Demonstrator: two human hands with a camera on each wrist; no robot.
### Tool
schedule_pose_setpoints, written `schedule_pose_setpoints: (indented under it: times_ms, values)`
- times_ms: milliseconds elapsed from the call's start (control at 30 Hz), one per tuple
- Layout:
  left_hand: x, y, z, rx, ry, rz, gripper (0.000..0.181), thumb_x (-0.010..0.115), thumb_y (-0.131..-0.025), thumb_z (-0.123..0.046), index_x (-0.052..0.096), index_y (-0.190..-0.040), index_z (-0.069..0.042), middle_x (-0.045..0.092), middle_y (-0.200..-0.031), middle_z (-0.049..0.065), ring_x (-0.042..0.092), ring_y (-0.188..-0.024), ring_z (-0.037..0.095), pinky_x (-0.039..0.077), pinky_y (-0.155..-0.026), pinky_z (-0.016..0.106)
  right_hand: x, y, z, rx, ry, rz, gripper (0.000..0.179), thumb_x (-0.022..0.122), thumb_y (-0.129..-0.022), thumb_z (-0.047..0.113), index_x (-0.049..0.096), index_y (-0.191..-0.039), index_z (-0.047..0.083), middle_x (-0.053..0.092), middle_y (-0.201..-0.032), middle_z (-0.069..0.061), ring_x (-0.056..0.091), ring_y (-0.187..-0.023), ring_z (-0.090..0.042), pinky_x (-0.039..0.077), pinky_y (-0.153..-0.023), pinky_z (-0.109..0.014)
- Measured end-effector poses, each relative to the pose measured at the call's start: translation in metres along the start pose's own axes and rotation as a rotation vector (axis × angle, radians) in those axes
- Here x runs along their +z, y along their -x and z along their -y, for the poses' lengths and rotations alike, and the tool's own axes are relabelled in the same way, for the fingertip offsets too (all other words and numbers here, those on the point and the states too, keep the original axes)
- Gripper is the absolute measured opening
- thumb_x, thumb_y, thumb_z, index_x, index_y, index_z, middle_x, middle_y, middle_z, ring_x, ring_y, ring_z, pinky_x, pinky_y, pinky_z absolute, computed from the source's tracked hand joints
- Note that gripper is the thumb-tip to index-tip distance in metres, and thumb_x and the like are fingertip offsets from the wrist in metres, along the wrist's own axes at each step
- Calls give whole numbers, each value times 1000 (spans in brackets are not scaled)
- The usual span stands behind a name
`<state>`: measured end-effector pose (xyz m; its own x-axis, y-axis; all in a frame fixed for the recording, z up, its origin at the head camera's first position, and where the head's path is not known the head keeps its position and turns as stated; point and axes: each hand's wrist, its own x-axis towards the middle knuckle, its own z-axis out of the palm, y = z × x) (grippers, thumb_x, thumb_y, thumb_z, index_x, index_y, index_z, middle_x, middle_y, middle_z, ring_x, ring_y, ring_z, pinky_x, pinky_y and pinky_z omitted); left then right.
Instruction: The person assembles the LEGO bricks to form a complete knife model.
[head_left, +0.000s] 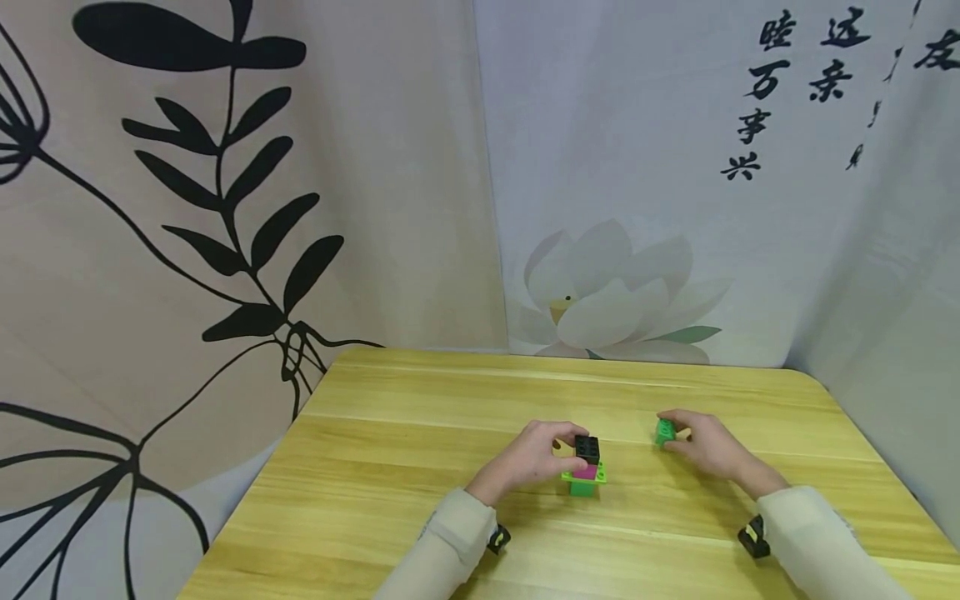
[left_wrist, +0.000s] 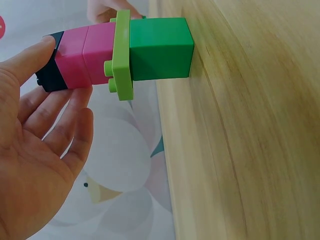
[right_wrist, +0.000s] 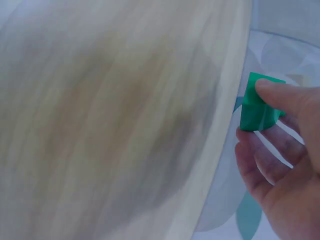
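A small upright stack of toy building bricks stands on the table before my left hand [head_left: 528,457]. From the bottom up it has a green brick [left_wrist: 161,48], a wider lime-green plate [left_wrist: 122,55], magenta bricks [left_wrist: 75,52] and a black brick [head_left: 587,448] on top. My left thumb and fingers pinch the stack at the black brick. To the right, my right hand [head_left: 711,448] holds a separate green brick [head_left: 665,431] between thumb and fingertips. In the right wrist view this green brick [right_wrist: 257,107] shows off the tabletop, partly covered by the thumb.
The wooden table [head_left: 420,400] runs back to a hanging curtain [head_left: 405,167] with printed plants, a flower and characters. Another curtain [head_left: 892,275] hangs along the right side. A dark wrist device [head_left: 754,537] sits under the right cuff, and a similar one [head_left: 498,538] under the left.
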<state>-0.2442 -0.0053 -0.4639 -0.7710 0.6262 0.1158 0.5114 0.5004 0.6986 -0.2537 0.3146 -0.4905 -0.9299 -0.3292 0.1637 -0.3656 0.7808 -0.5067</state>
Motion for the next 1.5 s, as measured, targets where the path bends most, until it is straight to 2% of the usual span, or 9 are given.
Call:
schedule_pose_setpoints:
  times_ms: [267,567,967,1200,1333,1500]
  values:
    - [1,0,2,-9,12,2,40,71,-85,-33,63,-121,-19,65,-100,-11,60,-98,11,46,-83,22,1,-2,18,-92,52,-4,46,71,-83,7,56,-125,-3,64,-107,-6,60,-93,-24,52,-73,-39]
    - [3,-1,5,-2,24,2,36,73,-84,-31,64,-116,-17,65,-95,-13,60,-93,7,47,-79,20,-1,-2,41,-138,83,-3,46,72,-84,10,56,-126,-1,63,-112,-8,60,-95,-23,52,-74,-38]
    - [3,-2,6,-10,43,2,36,72,-84,-33,65,-114,-16,65,-93,-13,58,-88,2,47,-77,20,-7,2,72,-184,65,-26,45,68,-87,10,53,-129,1,62,-112,-5,60,-94,-23,52,-73,-39]
    - [4,-2,9,6,60,5,34,72,-85,-32,65,-113,-15,65,-93,-13,59,-87,3,47,-75,19,-12,4,86,-230,56,-53,45,67,-89,11,52,-130,2,61,-113,-5,60,-90,-15,52,-71,-35]
    - [5,-2,10,7,68,9,32,72,-85,-32,66,-112,-15,65,-92,-13,59,-87,4,47,-74,18,-13,4,94,-258,37,-60,45,67,-89,11,52,-130,2,61,-115,-7,59,-90,-17,52,-71,-35]
    - [4,-2,10,8,69,13,31,71,-85,-32,66,-111,-15,65,-91,-13,59,-86,4,47,-74,19,-11,4,101,-280,22,-70,44,66,-89,12,52,-130,2,61,-115,-5,59,-89,-11,52,-71,-31]
